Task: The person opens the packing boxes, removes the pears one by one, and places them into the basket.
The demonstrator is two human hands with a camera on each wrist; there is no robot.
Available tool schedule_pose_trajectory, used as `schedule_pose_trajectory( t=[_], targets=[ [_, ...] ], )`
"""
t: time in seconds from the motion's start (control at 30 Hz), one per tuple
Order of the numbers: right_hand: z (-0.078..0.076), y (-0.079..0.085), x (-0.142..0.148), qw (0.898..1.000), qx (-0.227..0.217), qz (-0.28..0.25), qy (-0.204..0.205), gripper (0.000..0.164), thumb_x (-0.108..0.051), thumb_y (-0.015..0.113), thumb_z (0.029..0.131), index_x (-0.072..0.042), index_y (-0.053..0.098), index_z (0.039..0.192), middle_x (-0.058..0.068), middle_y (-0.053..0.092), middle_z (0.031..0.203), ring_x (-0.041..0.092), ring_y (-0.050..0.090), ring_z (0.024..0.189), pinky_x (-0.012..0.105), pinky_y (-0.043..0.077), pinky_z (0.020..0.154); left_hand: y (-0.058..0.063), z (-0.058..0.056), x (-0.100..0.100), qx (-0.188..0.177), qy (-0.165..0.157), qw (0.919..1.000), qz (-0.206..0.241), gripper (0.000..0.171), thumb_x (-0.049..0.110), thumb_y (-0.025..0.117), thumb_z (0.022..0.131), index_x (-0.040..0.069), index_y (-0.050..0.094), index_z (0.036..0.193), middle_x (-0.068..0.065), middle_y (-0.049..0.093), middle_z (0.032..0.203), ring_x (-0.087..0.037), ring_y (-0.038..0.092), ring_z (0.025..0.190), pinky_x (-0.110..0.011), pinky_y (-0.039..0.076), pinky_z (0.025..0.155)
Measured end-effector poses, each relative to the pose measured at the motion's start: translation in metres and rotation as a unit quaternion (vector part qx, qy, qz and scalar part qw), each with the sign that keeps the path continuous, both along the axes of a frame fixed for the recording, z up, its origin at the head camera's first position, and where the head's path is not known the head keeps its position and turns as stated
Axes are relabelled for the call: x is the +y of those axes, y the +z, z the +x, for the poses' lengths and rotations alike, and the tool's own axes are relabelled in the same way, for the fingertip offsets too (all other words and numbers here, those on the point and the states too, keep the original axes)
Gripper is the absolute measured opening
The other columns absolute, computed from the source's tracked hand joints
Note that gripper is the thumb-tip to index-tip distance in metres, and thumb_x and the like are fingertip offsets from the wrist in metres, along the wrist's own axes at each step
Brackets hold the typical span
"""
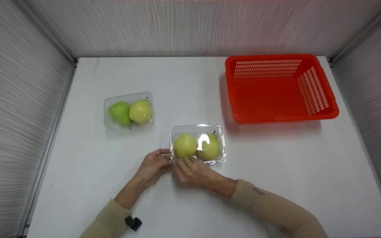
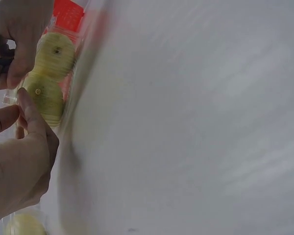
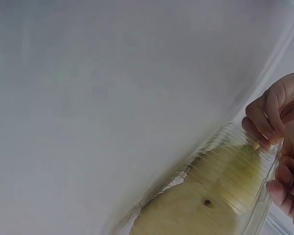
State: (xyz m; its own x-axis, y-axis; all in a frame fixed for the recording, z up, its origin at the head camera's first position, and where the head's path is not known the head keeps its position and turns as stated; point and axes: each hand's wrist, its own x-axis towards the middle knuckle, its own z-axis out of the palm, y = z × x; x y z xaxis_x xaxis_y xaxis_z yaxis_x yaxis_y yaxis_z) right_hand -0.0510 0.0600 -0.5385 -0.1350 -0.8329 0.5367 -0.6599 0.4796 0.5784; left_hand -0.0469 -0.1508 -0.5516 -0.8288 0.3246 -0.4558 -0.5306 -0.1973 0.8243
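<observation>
A clear plastic fruit box stands near the middle of the table with two yellow-green pears inside. Bright glare lies across its top. At the near left corner, my left hand pinches the box edge, thumb in front and index finger along the side. Beside it, the curled fingers of my right hand pinch the near rim. The left wrist view shows both hands close together at the corner of the box. From the right wrist, ribbed walls show over the pears, and the fingertips partly hide the rim.
Another clear box sits further back on the left, holding a green pear and a yellow one. A red perforated basket stands at the back right of the white table. Panels enclose the back and sides.
</observation>
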Motion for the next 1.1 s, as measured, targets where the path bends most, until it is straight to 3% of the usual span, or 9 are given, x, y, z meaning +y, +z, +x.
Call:
schedule_pose_trajectory(
  t=[0.23, 0.5, 0.8, 0.9, 1.1],
  targets=[
    [0.000, 0.001, 0.001, 1.000, -0.013, 0.000, -0.004, 0.039, -0.002, 0.038, 0.103, -0.016, 0.071, 0.086, -0.006, 0.056, 0.074, 0.005, 0.050, 0.059, 0.015, 0.043, 0.049, -0.001, -0.001, 0.001, 0.001, 0.002, 1.0000, 0.001, 0.045, -0.007, 0.060, 0.098, -0.007, 0.046, 0.141, 0.002, 0.074, 0.100, -0.008, 0.072, 0.092, -0.022, 0.065, 0.084],
    [0.000, 0.009, 0.000, 0.999, -0.041, -0.021, -0.025, 0.040, -0.007, 0.039, 0.107, -0.014, 0.077, 0.099, -0.005, 0.063, 0.078, 0.006, 0.059, 0.062, 0.014, 0.045, 0.047, 0.000, -0.003, 0.002, 0.015, 0.001, 0.9995, -0.027, 0.044, -0.008, 0.060, 0.097, -0.008, 0.048, 0.139, 0.001, 0.076, 0.099, -0.009, 0.074, 0.092, -0.025, 0.067, 0.086],
    [0.000, 0.009, 0.003, 0.998, -0.040, -0.031, -0.029, 0.040, -0.015, 0.040, 0.109, -0.018, 0.070, 0.084, -0.006, 0.056, 0.072, 0.006, 0.052, 0.059, 0.016, 0.044, 0.045, 0.003, -0.006, 0.003, 0.020, -0.011, 0.9990, -0.039, 0.046, -0.007, 0.061, 0.097, -0.011, 0.047, 0.141, 0.001, 0.075, 0.099, -0.009, 0.074, 0.093, -0.024, 0.067, 0.086],
    [0.000, 0.010, 0.006, 0.998, -0.042, -0.030, -0.029, 0.040, -0.013, 0.040, 0.108, -0.019, 0.071, 0.084, -0.006, 0.058, 0.073, 0.007, 0.054, 0.061, 0.017, 0.041, 0.044, 0.002, -0.006, 0.003, 0.019, -0.010, 0.9992, -0.034, 0.046, -0.007, 0.062, 0.098, -0.010, 0.046, 0.141, 0.001, 0.075, 0.099, -0.009, 0.074, 0.092, -0.025, 0.067, 0.087],
    [0.005, 0.010, 0.013, 0.998, -0.045, -0.026, -0.026, 0.040, -0.006, 0.041, 0.105, -0.018, 0.075, 0.088, -0.005, 0.064, 0.078, 0.009, 0.059, 0.066, 0.017, 0.045, 0.047, 0.002, -0.005, 0.003, 0.017, -0.006, 0.9996, -0.022, 0.045, -0.006, 0.063, 0.098, -0.009, 0.047, 0.140, 0.000, 0.074, 0.099, -0.010, 0.074, 0.092, -0.026, 0.067, 0.088]
  ],
)
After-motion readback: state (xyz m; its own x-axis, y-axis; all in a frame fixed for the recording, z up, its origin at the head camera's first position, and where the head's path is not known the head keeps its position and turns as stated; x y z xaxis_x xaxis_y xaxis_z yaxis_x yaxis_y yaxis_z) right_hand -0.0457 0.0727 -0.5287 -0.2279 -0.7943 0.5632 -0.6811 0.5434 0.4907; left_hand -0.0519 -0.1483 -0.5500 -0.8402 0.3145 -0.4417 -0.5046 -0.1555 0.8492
